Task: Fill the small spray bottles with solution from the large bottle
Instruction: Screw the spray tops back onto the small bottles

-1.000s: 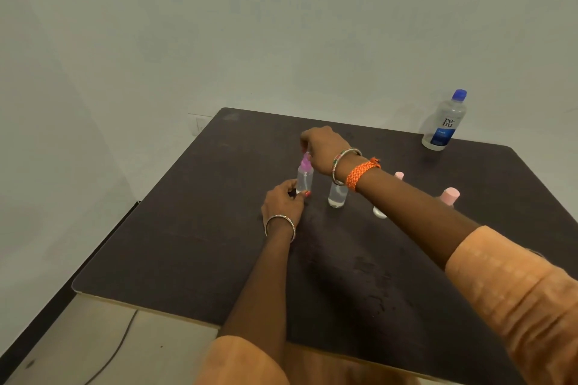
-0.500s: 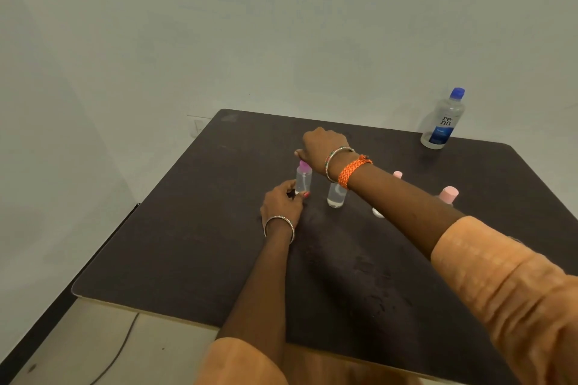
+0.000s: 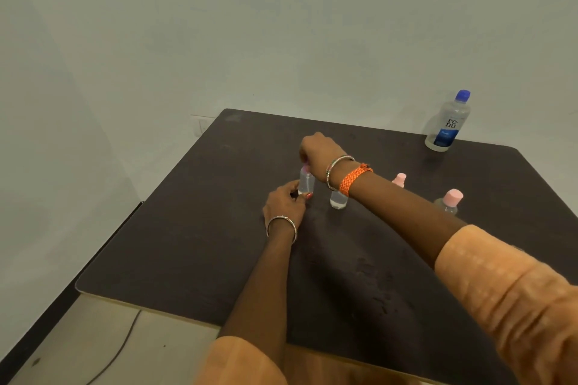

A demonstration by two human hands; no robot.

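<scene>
left hand (image 3: 286, 201) grip curled round base of small clear spray bottle (image 3: 306, 182) on dark worktop (image 3: 194, 228), right hand (image 3: 319, 155) grip pinching its pink cap, second small bottle (image 3: 338, 201) beside holding clear liquid, large bottle (image 3: 448, 123) blue-capped at far edge

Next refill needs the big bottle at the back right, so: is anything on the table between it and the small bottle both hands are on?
Yes. Between the large bottle and the held small bottle stand another small bottle, partly hidden, and the right hand and forearm. Two pink-capped bottles sit nearer, beside that path.
</scene>
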